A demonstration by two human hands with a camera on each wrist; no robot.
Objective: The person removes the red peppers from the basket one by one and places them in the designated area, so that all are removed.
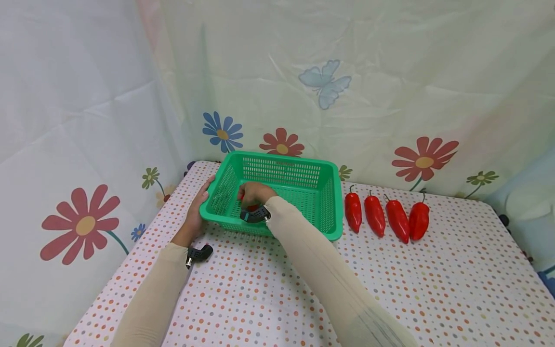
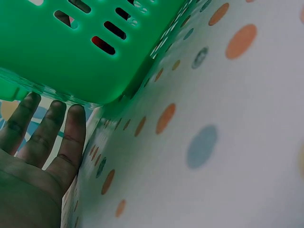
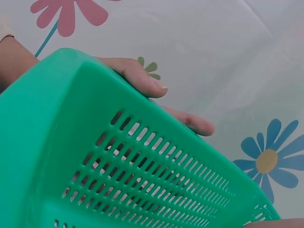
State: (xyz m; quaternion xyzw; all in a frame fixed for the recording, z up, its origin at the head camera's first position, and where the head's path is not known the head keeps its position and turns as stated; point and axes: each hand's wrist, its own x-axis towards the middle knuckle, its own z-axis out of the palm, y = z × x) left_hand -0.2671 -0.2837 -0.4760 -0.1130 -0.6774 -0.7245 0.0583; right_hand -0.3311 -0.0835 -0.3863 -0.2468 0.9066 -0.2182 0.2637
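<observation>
A green plastic basket (image 1: 273, 230) with slotted walls stands toward the back of the table. My left hand (image 1: 197, 209) lies along the outside of its left wall, and in the left wrist view the straight fingers (image 2: 71, 137) touch the basket (image 2: 57, 52) from outside. My right hand (image 1: 257, 193) reaches down inside, near the left end, and grips a red pepper (image 1: 252, 208) mostly hidden by the hand. Red shows through a slot in the left wrist view. The right wrist view has the basket's inner wall (image 3: 57, 142) and left fingers (image 3: 137, 78) over its rim.
Several red peppers (image 1: 375, 215) with green stems lie in a row on the table, right of the basket. A dotted cloth (image 1: 256, 284) covers the table. Flowered curtains (image 1: 368, 96) hang close behind and at the left.
</observation>
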